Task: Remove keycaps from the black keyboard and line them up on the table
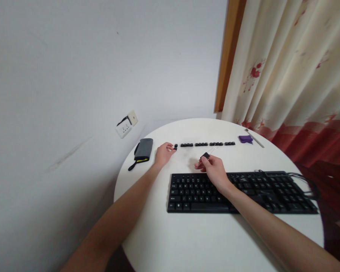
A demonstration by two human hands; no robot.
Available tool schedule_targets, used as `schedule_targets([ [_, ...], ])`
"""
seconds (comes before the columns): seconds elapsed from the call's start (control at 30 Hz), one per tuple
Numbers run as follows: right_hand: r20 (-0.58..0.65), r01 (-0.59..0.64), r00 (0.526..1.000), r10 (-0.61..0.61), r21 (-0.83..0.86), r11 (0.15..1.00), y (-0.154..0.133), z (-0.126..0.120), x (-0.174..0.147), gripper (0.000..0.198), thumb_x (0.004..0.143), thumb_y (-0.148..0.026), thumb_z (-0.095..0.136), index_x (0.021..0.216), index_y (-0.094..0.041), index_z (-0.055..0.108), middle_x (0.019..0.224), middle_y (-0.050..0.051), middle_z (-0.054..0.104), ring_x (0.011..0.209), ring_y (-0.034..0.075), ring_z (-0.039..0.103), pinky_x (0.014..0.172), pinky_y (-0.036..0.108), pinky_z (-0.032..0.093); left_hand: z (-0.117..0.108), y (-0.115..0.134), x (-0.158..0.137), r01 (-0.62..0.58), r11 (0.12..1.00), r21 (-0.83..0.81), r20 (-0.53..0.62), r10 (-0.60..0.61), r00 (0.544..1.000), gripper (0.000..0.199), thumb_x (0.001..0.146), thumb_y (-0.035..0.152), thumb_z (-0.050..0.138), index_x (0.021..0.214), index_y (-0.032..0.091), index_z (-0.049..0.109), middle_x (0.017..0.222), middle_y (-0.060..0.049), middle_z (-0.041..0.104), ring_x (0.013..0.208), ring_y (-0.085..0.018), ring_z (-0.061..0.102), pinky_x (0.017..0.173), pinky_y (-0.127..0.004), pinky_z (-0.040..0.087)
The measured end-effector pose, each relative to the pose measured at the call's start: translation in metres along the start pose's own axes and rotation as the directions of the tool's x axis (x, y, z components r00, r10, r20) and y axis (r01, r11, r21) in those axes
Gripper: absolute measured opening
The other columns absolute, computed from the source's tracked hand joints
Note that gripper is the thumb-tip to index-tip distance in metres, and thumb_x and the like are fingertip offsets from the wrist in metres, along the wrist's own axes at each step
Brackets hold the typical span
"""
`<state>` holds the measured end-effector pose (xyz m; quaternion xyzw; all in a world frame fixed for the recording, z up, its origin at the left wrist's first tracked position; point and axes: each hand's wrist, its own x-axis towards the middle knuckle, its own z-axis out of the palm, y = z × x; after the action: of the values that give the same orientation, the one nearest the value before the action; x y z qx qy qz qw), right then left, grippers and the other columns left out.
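Observation:
My left hand (164, 153) is at the left end of a row of black keycaps (201, 144), its thumb and fingers closed around a small black keycap (175, 148). Another keycap (176, 145) sits just beyond those fingertips. In my right hand (214, 166) is a keycap puller with a black handle (205, 155); its thin wire loops point toward the row. Below that hand lies a black keyboard (201, 192), partly covered by my right hand and forearm.
On the round white table (187, 241), a grey zip pouch (144, 148) lies at the left. A purple cloth (245, 139) and a slim brush (255, 138) are at the far right. The keyboard's cable (308, 185) is coiled at its right end. Wall sockets (124, 128) are behind.

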<state>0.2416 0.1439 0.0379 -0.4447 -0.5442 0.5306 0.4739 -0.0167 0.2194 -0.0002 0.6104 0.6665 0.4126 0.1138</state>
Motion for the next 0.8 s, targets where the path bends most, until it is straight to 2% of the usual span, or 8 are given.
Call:
schedule_targets([
  [0.47, 0.02, 0.027, 0.999, -0.026, -0.033, 0.999, 0.0019, -0.0013, -0.0003, 0.03, 0.09, -0.041, 0.051, 0.079, -0.016, 0.063, 0.083, 0.011, 0.075, 0.071, 0.019, 0.07, 0.065, 0.03, 0.053, 0.0013, 0.0015, -0.0002, 0.009, 1.0, 0.029, -0.011, -0.009, 1.0, 0.023, 0.073, 0.024, 0.074, 0.093, 0.021, 0.065, 0.086, -0.001, 0.073, 0.072, -0.016, 0.062, 0.069, -0.028, 0.047],
  [0.8, 0.058, 0.226, 0.974, -0.219, -0.254, 0.94, 0.0019, 0.0063, -0.0059, 0.027, 0.09, -0.036, 0.051, 0.075, -0.017, 0.064, 0.073, 0.007, 0.069, 0.071, 0.021, 0.064, 0.068, 0.031, 0.048, -0.0012, 0.0031, 0.0008, 0.025, 1.0, 0.002, -0.003, -0.025, 1.0, 0.02, 0.073, 0.027, 0.073, 0.091, 0.02, 0.066, 0.083, -0.003, 0.073, 0.073, -0.017, 0.065, 0.072, -0.029, 0.05],
])
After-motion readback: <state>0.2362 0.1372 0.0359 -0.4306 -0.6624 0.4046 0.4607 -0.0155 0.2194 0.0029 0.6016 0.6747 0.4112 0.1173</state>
